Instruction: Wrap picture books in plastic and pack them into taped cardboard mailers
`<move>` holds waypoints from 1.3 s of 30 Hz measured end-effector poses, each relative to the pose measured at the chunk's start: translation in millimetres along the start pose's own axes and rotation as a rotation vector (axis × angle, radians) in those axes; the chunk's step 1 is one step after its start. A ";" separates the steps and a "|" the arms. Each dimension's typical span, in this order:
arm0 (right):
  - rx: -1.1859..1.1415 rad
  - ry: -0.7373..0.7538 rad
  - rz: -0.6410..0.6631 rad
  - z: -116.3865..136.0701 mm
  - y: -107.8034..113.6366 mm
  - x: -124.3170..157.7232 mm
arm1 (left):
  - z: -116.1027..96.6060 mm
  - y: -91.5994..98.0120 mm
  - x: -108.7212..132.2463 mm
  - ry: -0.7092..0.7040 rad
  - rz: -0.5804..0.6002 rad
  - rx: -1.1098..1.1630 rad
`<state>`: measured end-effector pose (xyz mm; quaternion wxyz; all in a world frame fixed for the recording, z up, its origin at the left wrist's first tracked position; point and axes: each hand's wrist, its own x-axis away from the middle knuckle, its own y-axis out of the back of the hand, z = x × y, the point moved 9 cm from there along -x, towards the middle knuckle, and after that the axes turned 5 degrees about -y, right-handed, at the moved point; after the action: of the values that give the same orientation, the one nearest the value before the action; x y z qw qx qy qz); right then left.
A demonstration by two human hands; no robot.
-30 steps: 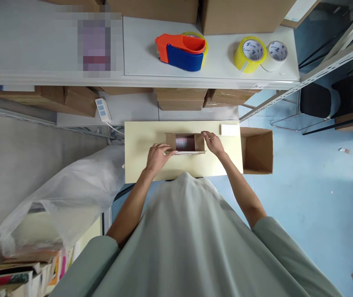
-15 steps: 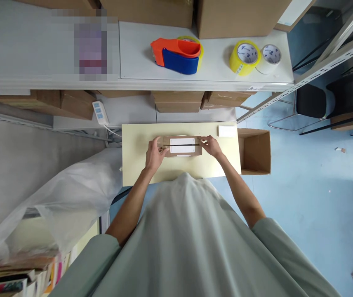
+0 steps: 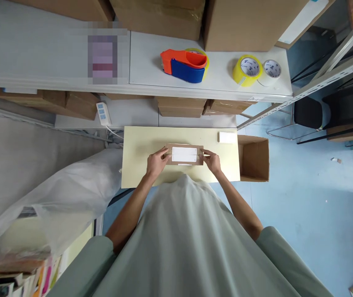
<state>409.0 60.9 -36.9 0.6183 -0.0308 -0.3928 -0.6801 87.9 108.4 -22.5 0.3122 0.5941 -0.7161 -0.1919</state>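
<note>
A small brown cardboard box (image 3: 184,161) with white on its top lies on the pale yellow table (image 3: 139,173). A thin seam runs lengthwise across the white area (image 3: 184,154), and its two top flaps meet there. My left hand (image 3: 158,161) grips the box's left end, thumb and fingers pressed together at the seam. At the opposite end, my right hand (image 3: 211,160) pinches the box near the same seam. Whatever lies inside the box is hidden.
A white block (image 3: 227,137) sits at the table's back right corner. An open carton (image 3: 253,159) stands right of the table. On the shelf (image 3: 145,78) above are an orange and blue tape dispenser (image 3: 184,66) and tape rolls (image 3: 247,71). Plastic sheeting (image 3: 71,185) hangs at left.
The dark gap between the box's top flaps has closed to a thin seam. Both hands stay at the box ends. The view has shifted slightly.
</note>
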 end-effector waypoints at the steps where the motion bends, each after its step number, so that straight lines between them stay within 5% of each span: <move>1: -0.011 -0.003 -0.003 -1.6 -0.5 1.6 | 1.4 -0.6 3.8 0.014 -0.005 0.005; 7: 0.080 -0.021 -0.052 -6.6 -8.4 2.6 | 15.0 -6.0 23.0 0.170 -0.082 0.000; 18: -0.029 0.049 0.029 -12.3 -12.2 6.8 | 30.1 -12.4 20.3 0.118 0.027 0.142; 30: 0.086 0.046 0.013 -3.4 -13.4 -1.0 | 19.5 -10.7 16.0 0.086 0.034 0.080; 33: 0.220 0.199 -0.070 48.2 6.3 -6.8 | -3.2 8.4 -3.3 -0.031 -0.015 0.076; 39: 0.350 0.800 -0.326 251.1 67.0 -7.4 | -109.1 96.6 -63.5 -0.416 -0.266 0.206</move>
<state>357.2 215.5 165.6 0.6021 0.4010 -0.2319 -0.6503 97.2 201.8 105.7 0.0683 0.6594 -0.6962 -0.2753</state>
